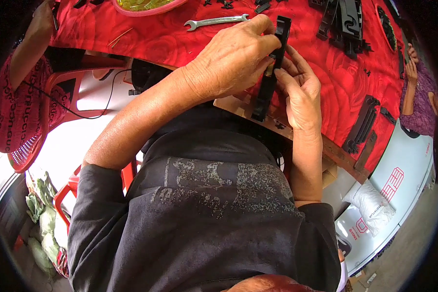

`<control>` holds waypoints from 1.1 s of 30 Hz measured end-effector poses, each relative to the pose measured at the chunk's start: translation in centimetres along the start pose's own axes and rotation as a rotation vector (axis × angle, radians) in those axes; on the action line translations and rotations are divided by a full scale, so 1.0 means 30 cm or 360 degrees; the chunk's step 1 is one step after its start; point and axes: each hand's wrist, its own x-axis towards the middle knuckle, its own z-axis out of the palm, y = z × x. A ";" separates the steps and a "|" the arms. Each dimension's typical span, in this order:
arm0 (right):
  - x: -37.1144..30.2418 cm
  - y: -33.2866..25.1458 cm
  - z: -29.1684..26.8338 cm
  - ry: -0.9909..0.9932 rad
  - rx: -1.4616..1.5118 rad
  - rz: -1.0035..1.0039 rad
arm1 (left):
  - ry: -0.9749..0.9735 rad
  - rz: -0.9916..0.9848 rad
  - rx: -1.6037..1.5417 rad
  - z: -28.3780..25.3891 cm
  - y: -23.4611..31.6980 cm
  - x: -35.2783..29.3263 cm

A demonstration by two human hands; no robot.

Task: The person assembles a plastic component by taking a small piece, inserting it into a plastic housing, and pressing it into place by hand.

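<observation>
A long, narrow black plastic part (pixel 265 96) is held upright between my hands over the table's near edge. My left hand (pixel 236 56) reaches across from the left, its fingers closed at the part's upper half. My right hand (pixel 302 95) grips the part from the right, thumb on its side and fingers behind it. Between the hands, a small yellowish piece (pixel 268 71) shows within the part's middle. My left fingertips are partly hidden behind the part. Just beyond my left hand lies a double open-ended wrench (pixel 216 21).
A red patterned cloth (pixel 170 41) covers the table. At the back stands a pink-rimmed basin (pixel 151 9) of yellow pieces. Black plastic parts lie at the back right (pixel 348 24) and right edge (pixel 362 124). Other people sit left and right. A red chair (pixel 58 78) stands at left.
</observation>
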 end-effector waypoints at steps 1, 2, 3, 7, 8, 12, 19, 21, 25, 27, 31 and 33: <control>0.000 -0.002 0.001 0.0000 0.0002 0.0000 | -0.0001 0.0000 0.0001 -0.003 0.004 -0.004; -0.001 -0.005 0.003 0.0006 -0.0003 0.0011 | -0.0069 -0.0023 0.0047 -0.006 0.009 -0.007; -0.003 -0.006 0.004 0.0014 -0.0009 0.0024 | -0.0137 -0.0046 0.0091 -0.008 0.015 -0.010; 0.000 0.000 0.008 0.0017 0.0006 0.0008 | -0.0160 -0.0066 0.0163 0.013 0.030 -0.025; 0.001 0.000 0.009 0.0010 -0.0016 0.0010 | -0.0165 -0.0065 0.0188 0.020 0.029 -0.030; 0.001 -0.001 0.014 0.0028 -0.0003 0.0020 | -0.0199 -0.0117 0.0189 0.021 0.042 -0.034; 0.002 -0.006 0.010 0.0069 -0.0046 -0.0010 | -0.0250 -0.0070 0.0206 0.021 0.034 -0.013; 0.004 -0.011 0.010 0.0083 -0.0017 -0.0002 | -0.0229 -0.0073 0.0179 0.023 0.034 -0.013; 0.001 -0.010 0.021 0.0081 -0.0006 0.0006 | -0.0239 -0.0113 0.0164 0.022 0.030 -0.026; 0.002 -0.011 0.022 0.0085 0.0006 0.0001 | -0.0227 -0.0136 0.0149 0.024 0.033 -0.028; 0.006 -0.011 0.025 0.0077 0.0056 -0.0025 | -0.0229 -0.0166 0.0132 0.024 0.035 -0.025; 0.007 -0.004 0.025 0.0091 0.0056 -0.0021 | -0.0193 -0.0188 0.0146 0.026 0.040 -0.023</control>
